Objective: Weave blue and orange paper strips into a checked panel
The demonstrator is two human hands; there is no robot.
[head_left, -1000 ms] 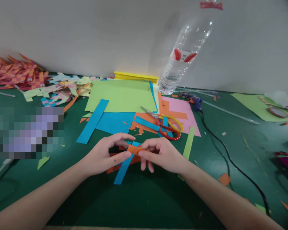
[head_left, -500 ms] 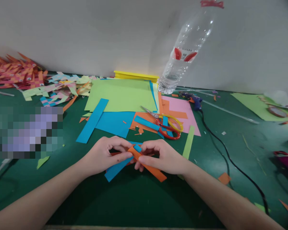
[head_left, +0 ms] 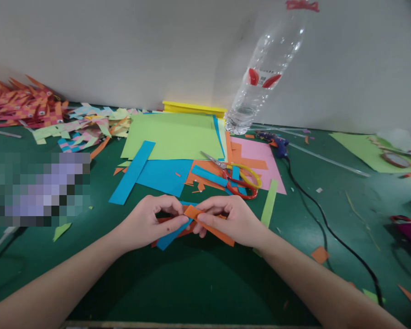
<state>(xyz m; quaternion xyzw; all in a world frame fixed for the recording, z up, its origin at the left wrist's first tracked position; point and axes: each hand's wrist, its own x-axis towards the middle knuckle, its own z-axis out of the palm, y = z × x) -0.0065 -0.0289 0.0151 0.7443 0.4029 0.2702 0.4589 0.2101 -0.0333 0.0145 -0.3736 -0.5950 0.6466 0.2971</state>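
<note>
Between my two hands, above the green tabletop, are crossed orange and blue paper strips. My left hand pinches the blue paper strip close to the crossing. My right hand has thumb and fingers closed on the orange paper strip, whose short end pokes up at the middle. More orange and blue strip ends show behind the fingers; how they interlace is hidden. Just beyond my hands lie scissors with red and yellow handles, on paper scraps and a short blue strip.
Green sheets are stacked ahead, a loose blue strip lying over their corner. A plastic bottle stands behind. At right, a glue gun trails a black cord. Woven paper pieces are heaped at far left.
The strips have tilted between my fingers. The blue square at the crossing is no longer visible, and the lower strip ends have risen a little. Both hands stay nearly in place.
</note>
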